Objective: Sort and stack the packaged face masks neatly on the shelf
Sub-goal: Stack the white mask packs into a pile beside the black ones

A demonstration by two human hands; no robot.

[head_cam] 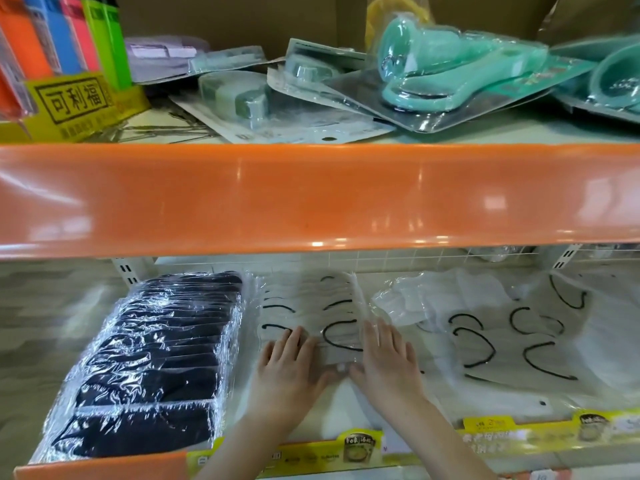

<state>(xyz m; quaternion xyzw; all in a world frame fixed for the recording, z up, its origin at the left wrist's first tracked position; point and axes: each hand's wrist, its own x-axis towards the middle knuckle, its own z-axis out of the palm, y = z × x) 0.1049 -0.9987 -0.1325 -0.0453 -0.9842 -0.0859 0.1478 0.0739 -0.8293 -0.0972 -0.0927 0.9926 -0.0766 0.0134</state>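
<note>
Now we see the black mask row (152,362) leftmost; beside it our left hand (289,362) and right hand (386,358) press flat, fingers straight, flanking the white mask stack (332,317), running front-to-back; loose masks (502,341) lie rightward.

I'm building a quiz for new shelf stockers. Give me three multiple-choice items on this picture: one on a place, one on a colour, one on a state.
1. Where is the row of black masks?
A. Left of the hands
B. Right of the hands
C. On the upper shelf

2. What colour is the upper shelf's front edge?
A. Blue
B. Orange
C. White

3. How do the left hand and right hand lie?
A. Both fists
B. One hanging idle
C. Both flat on the middle stack of white masks

Answers: 1 A, the black row sits at the lower shelf's left end; 2 B, the glossy strip is orange; 3 C, straight fingers press the clear packets.
</note>
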